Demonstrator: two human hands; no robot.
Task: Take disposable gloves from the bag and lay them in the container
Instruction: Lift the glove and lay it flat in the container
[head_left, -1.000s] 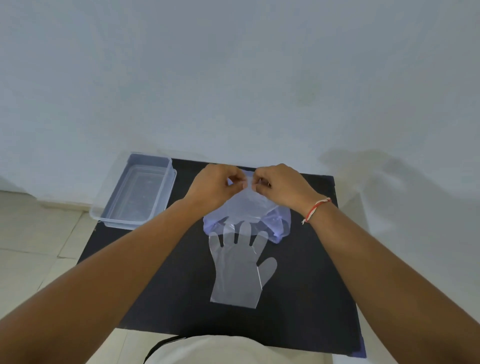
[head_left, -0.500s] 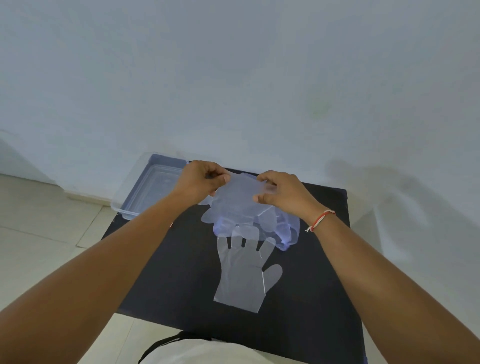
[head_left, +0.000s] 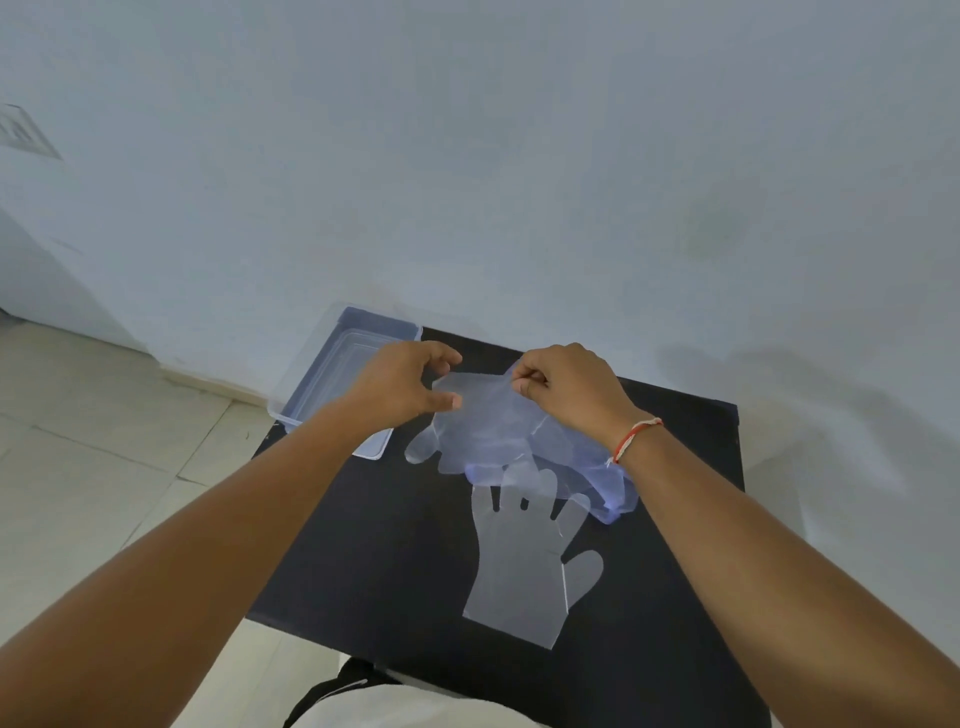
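While my right hand (head_left: 566, 384) pinches the upper edge of a clear disposable glove (head_left: 483, 415), thumb and forefinger closed on the film, my left hand (head_left: 405, 387) is partly open at the glove's left edge, thumb and fingers curved with a gap between them; whether they touch the film I cannot tell. This held glove hangs fingers-down above the black surface (head_left: 363, 545), its fingertips drooping over the bluish translucent bag (head_left: 613, 493), which lies crumpled under my right wrist. A red-and-white thread bracelet (head_left: 634, 439) circles that wrist. A second glove (head_left: 524, 561) lies flat on the surface nearer to me, fingers pointing away and overlapping the bag's lower edge, thumb to the right. The clear plastic container (head_left: 322, 374) sits at the far left corner of the surface, partly hidden by my left hand and forearm, its left side overhanging the surface edge; no glove can be made out inside it. No brand, label or legible writing shows on bag, gloves or container. Beyond the surface stands a plain pale wall (head_left: 467, 156); to the left is a tiled floor (head_left: 104, 441).
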